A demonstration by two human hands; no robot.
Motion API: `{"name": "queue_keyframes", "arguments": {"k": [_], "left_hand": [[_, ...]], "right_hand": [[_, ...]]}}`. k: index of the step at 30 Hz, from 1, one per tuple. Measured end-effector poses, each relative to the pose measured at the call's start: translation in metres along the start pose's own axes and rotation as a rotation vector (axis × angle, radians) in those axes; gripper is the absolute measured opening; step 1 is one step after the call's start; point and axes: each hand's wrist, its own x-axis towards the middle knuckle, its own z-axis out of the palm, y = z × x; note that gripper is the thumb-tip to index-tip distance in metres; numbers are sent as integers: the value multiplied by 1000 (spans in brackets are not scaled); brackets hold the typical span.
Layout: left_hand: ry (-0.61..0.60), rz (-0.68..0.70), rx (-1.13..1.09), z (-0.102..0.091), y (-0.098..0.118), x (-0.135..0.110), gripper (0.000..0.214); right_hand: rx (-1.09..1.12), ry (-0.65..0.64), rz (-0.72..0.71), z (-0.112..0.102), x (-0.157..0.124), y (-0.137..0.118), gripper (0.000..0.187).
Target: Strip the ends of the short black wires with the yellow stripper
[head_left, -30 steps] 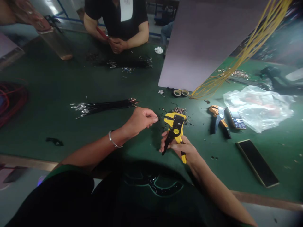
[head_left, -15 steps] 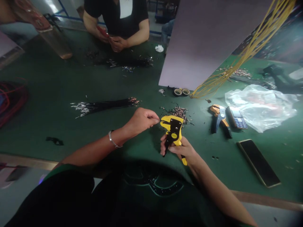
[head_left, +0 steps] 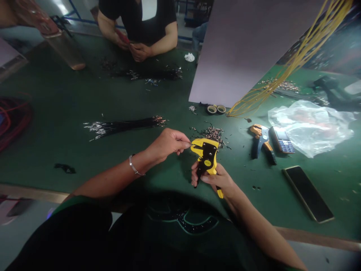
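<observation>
My right hand point(head_left: 216, 180) is wrapped round the handles of a yellow and black wire stripper point(head_left: 207, 155), jaws pointing up and left. My left hand point(head_left: 168, 143) is closed in a pinch at the tool's jaws, holding something thin that I cannot make out. A silver bracelet point(head_left: 134, 168) sits on my left wrist. A small heap of metal terminals point(head_left: 213, 133) lies just beyond the tool. A bundle of black wires with bare metal ends point(head_left: 124, 126) lies on the green table point(head_left: 70, 109) to the left.
A second orange and blue stripper point(head_left: 261, 141), a keypad phone point(head_left: 281, 139), a dark smartphone point(head_left: 308, 194) and a clear plastic bag point(head_left: 310, 126) lie at right. Yellow cables point(head_left: 284, 64) hang over a grey board point(head_left: 239, 49). Tape rolls point(head_left: 216, 109) sit near it. Another person point(head_left: 141, 26) works opposite.
My left hand has moved right until its pinch meets the stripper's jaws. The right hand has shifted the tool slightly left toward it.
</observation>
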Motion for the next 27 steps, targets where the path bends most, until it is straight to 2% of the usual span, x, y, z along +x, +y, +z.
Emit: {"name": "queue_keyframes", "arguments": {"k": [6, 18, 27], "left_hand": [[-10, 29, 12, -1, -4, 1, 4], [-64, -38, -33, -1, 3, 0, 3], [-94, 8, 33, -4, 3, 0, 4]], "right_hand": [[0, -15, -2, -1, 0, 2, 38], [30, -18, -21, 0, -2, 2, 32], [0, -3, -31, 2, -2, 2, 31]]}}
